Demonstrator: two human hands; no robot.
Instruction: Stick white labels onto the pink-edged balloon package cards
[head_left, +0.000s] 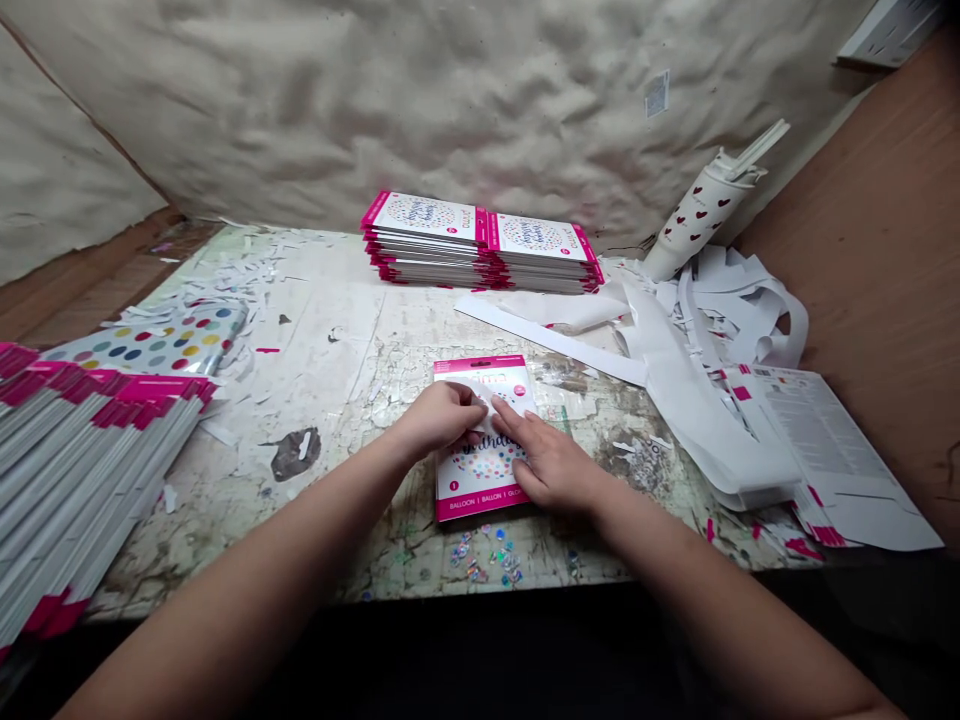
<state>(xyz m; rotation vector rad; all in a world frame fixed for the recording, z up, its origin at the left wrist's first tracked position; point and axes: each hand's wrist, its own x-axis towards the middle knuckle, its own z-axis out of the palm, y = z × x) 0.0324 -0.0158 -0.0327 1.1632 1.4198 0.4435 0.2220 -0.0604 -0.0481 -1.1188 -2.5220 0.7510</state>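
A pink and white balloon packet [480,500] lies flat on the worktable in front of me, with "birthday" and coloured dots printed on it. My left hand [442,415] is over its upper left part, thumb and fingers pinched together. Something pale and thin shows by those fingertips, too small to make out. Stretched across the packet's right side is my right hand [555,460], fingers out and touching its face. The fingertips of both hands nearly meet at the middle of the packet, hiding part of the print.
Two stacks of similar packets [540,240] stand at the back. Many more packets [97,470] lean at left beside a dotted sheet [165,340]. White paper strips [697,420], a heart-patterned tumbler [697,210] and printed cards [847,450] are at right. Confetti [487,560] lies near the front edge.
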